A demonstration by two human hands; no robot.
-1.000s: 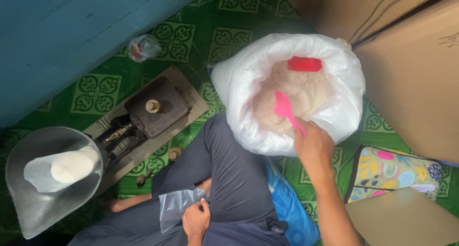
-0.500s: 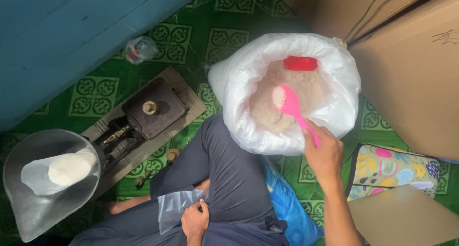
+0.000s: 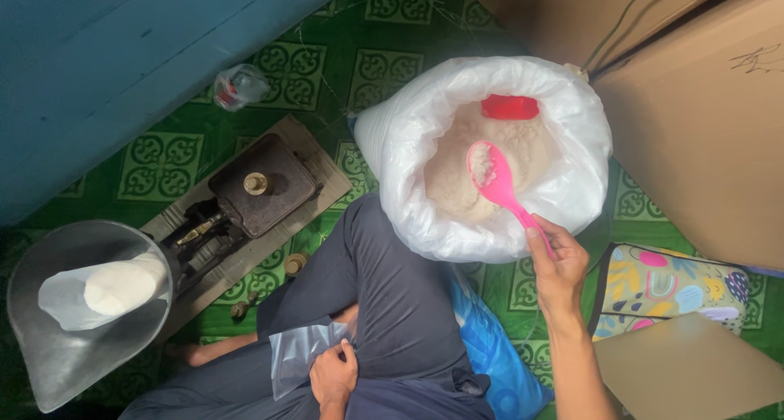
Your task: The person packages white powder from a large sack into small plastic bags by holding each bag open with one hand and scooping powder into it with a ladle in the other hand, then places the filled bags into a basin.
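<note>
Far left, a grey metal scale pan point(image 3: 49, 355) sits on the green patterned floor point(image 3: 163, 163), cradling a small clear bag of white grain point(image 3: 114, 288); just beside it the dark balance scale point(image 3: 257, 187) rests on its wooden base, brass weights loose near its edge. Down low at the lap, the left hand point(image 3: 333, 377) is pinched shut on the mouth of an empty clear plastic bag point(image 3: 298, 355), thin and crinkly, lying across the grey trousers. Now the key relation: the pink plastic spoon point(image 3: 494, 175) carries a small heap of grain, its long axis running from the bowl at upper left down to the handle at lower right; that empty bag lies down and to the left of the bowl, across the knee, well apart. The right hand point(image 3: 559, 265) has fingers closed round the handle end. The spoon hovers over the big white sack point(image 3: 416, 200), soft and rolled open, full of pale grain, a red scoop point(image 3: 510, 106) half buried at the back; brown cardboard boxes point(image 3: 702, 142) stand at right.
</note>
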